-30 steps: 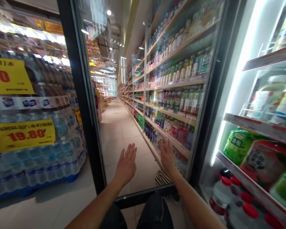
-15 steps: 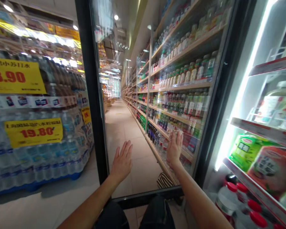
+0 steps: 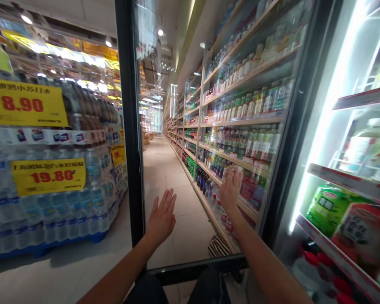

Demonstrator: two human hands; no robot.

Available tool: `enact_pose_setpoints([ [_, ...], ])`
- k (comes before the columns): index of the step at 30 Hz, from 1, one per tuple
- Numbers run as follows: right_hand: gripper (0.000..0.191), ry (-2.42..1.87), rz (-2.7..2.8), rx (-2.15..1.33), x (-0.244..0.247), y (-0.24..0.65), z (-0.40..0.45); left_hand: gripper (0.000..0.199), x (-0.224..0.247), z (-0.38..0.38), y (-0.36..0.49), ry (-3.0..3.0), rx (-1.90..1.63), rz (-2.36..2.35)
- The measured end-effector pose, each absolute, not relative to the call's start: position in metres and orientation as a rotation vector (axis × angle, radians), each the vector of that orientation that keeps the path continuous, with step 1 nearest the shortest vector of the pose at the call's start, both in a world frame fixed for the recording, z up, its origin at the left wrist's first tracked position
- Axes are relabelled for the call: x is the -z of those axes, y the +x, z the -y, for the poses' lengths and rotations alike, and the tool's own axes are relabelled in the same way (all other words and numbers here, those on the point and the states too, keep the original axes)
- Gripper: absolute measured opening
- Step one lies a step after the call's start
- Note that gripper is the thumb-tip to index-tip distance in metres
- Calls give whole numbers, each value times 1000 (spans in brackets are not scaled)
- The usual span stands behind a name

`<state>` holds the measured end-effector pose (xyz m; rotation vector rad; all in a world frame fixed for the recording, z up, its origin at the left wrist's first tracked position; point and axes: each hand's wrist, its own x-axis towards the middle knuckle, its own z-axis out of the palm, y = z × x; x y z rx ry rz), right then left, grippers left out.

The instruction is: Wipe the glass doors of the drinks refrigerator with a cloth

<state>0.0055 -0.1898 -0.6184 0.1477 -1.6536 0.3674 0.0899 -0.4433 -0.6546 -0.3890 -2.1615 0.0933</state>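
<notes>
A black-framed glass door (image 3: 183, 228) stands open in front of me. My left hand (image 3: 161, 217) lies flat against the lower left of the pane, fingers stretched out and holding nothing. Further right and higher, my right hand (image 3: 230, 192) presses a pale crumpled cloth (image 3: 233, 169) to the glass. Only the cloth's upper edge shows past the fingertips; the palm and fingers cover the rest. Bottle shelves (image 3: 240, 120) and a long aisle show in the pane.
Stacked water bottles (image 3: 60, 236) with yellow price signs (image 3: 49, 176) stand on a blue pallet at left. At right, a lit cooler's shelves (image 3: 351, 181) hold green and red pouches (image 3: 329, 207) and bottles. A striped item (image 3: 220, 247) shows low behind the glass.
My right hand and the cloth have shifted slightly left and up on the pane. The left hand stays nearly in place. The view has tilted a little, so surroundings sit slightly lower.
</notes>
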Motion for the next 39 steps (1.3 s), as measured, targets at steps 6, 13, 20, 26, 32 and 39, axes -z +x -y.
enact_pose_setpoints([
  [6, 58, 497, 1762, -191, 622, 7, 175, 56, 656, 443, 90, -404, -74, 2176],
  [13, 55, 107, 1653, -435, 598, -4, 154, 56, 656, 439, 89, -369, -46, 2174],
  [20, 48, 297, 1667, -290, 586, -7, 151, 56, 657, 445, 87, -413, -81, 2131],
  [26, 52, 213, 1650, -344, 577, -9, 154, 55, 656, 440, 88, -384, -70, 2114],
  [32, 56, 340, 1671, -305, 574, -7, 157, 55, 656, 445, 88, -418, -103, 2069],
  [39, 54, 524, 1742, -164, 586, -2, 162, 53, 625, 435, 87, -434, -71, 2104],
])
